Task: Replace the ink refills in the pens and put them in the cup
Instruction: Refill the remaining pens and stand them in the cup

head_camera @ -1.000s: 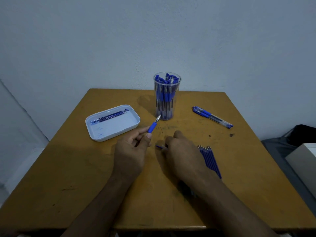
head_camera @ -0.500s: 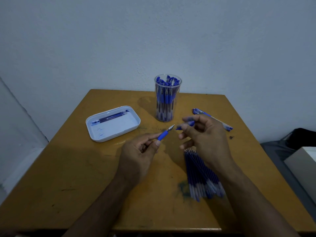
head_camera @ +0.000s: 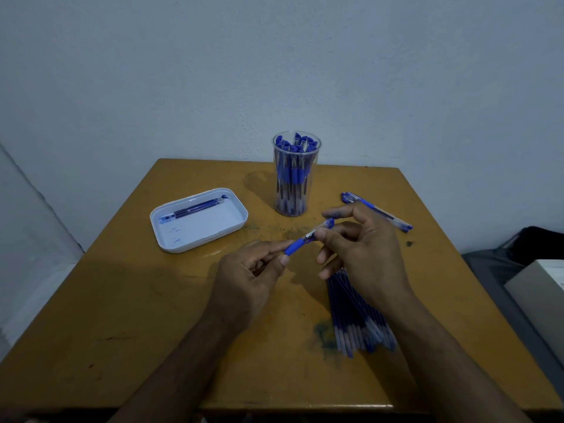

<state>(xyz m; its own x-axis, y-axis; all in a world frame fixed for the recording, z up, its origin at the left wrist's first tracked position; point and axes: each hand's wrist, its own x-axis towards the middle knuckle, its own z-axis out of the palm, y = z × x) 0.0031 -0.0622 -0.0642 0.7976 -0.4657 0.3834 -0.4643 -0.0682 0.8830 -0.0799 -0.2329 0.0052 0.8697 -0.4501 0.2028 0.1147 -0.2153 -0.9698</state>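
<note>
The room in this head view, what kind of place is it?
Probably a plain room at home or a small workroom, not a factory. A worn wooden table stands against a bare painted wall, with a clear cup of pens and a white tray on it.

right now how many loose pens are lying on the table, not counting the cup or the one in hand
2, lying side by side as loose pens near the table's far right edge, right of the cup. The right hand covers part of them, so another may be hidden.

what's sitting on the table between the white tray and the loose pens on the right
The clear cup full of blue pens stands between the white tray and the loose pens, in the head view.
</note>
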